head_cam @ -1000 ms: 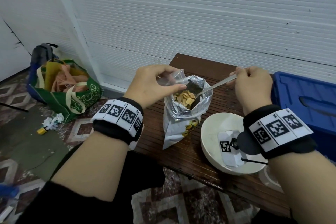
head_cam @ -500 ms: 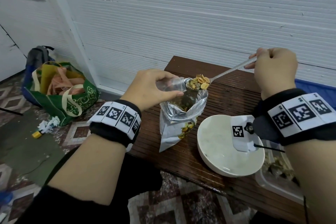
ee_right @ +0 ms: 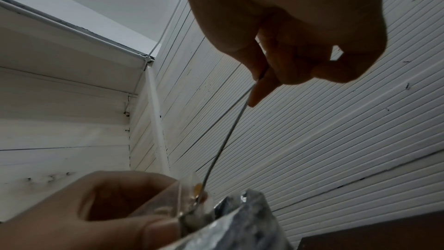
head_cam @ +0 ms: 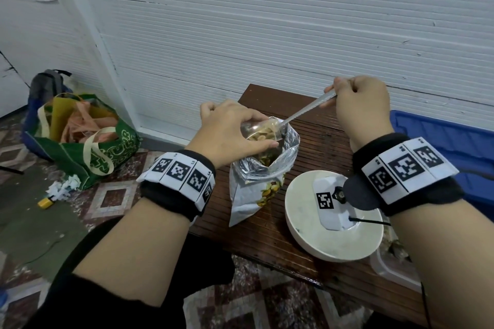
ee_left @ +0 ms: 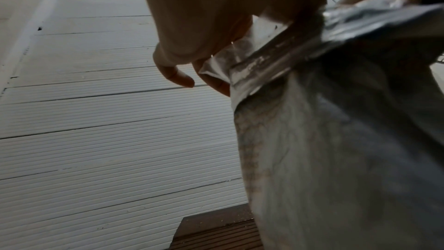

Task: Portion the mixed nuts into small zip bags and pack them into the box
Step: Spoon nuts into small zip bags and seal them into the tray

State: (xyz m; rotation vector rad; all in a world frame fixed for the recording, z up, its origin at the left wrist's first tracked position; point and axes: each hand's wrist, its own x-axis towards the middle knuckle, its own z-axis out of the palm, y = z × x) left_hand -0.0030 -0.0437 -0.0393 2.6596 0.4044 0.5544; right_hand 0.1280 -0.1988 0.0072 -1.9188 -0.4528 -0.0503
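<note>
An open foil nut bag (head_cam: 258, 189) stands on the brown slatted table (head_cam: 267, 243). Just above its mouth my left hand (head_cam: 235, 128) pinches a small clear zip bag (head_cam: 254, 128) and holds it open. My right hand (head_cam: 347, 99) grips the handle end of a metal spoon (head_cam: 307, 112). The spoon's bowl, loaded with nuts (head_cam: 263, 137), lies in the zip bag's mouth. In the left wrist view the fingers (ee_left: 216, 35) clamp the clear bag (ee_left: 252, 50) against the foil bag (ee_left: 336, 140). The right wrist view shows the spoon handle (ee_right: 225, 136) running down to the bags.
A white bowl (head_cam: 307, 235) holding a tagged white device sits right of the foil bag. A blue box (head_cam: 441, 141) stands at the table's right, and a clear container (head_cam: 395, 267) with nuts lies under my right forearm. A green tote (head_cam: 80, 139) sits on the floor at left.
The spoon came up out of the foil bag loaded with nuts, then moved left into the mouth of the small zip bag. My left hand kept holding that bag.
</note>
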